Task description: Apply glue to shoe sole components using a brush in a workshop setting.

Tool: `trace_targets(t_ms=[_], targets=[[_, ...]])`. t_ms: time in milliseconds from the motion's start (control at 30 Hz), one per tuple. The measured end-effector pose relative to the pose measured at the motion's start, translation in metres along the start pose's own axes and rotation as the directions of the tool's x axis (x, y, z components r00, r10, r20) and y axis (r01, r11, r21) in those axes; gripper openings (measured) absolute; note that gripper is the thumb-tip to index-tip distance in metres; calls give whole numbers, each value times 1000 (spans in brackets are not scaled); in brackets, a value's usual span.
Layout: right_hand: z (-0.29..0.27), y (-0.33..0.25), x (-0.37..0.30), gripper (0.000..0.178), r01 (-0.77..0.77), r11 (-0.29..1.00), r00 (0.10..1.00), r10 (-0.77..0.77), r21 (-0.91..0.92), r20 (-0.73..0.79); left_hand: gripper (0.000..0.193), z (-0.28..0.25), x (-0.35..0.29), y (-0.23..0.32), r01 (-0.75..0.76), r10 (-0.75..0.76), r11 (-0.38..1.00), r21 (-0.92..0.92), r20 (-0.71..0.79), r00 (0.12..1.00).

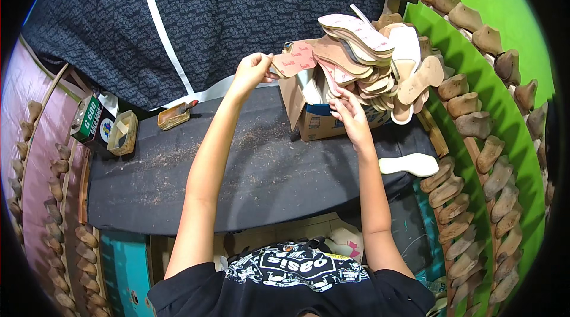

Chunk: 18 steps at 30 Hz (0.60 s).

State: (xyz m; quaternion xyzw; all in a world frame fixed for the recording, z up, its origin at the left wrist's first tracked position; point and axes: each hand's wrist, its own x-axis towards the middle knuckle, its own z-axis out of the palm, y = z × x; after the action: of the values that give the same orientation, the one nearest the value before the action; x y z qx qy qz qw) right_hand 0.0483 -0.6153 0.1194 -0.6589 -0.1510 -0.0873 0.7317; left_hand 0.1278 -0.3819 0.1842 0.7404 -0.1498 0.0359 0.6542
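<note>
Pinched in my left hand [254, 73] is a flat insole-shaped piece [297, 60] with a pink, red-printed face. My right hand [351, 116] has its fingers bent and apart at the front of the insole pile, with a fingertip against the edge of a pale pink insole [339, 73]; a firm grip on it does not show. Beneath the pile stands a cardboard box [317, 124], insoles poking out of its opening. Stacked insoles [362, 41] in tan, pink and white heap over the box and spill to its right.
A black cloth covers the table [178, 180], strewn with brown scraps. A white sole [409, 165] lies at its right edge. At the left are a small tray [174, 116] with a brush-like tool, a woven basket [123, 133] and a green box [90, 118]. Wooden shoe lasts [466, 103] line racks on both sides.
</note>
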Motion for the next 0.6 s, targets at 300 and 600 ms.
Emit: trace_targets(t_ms=[300,600], targets=[[2,-8,3,52,16,996,999,-19,-83,-33,26,-1,5,14,-27,27,1000,-16,-25,999],[-2,-10,7,53,-28,996,1000,28,-84,0,24,23,-1,32,-191,192,981,29,-74,979]])
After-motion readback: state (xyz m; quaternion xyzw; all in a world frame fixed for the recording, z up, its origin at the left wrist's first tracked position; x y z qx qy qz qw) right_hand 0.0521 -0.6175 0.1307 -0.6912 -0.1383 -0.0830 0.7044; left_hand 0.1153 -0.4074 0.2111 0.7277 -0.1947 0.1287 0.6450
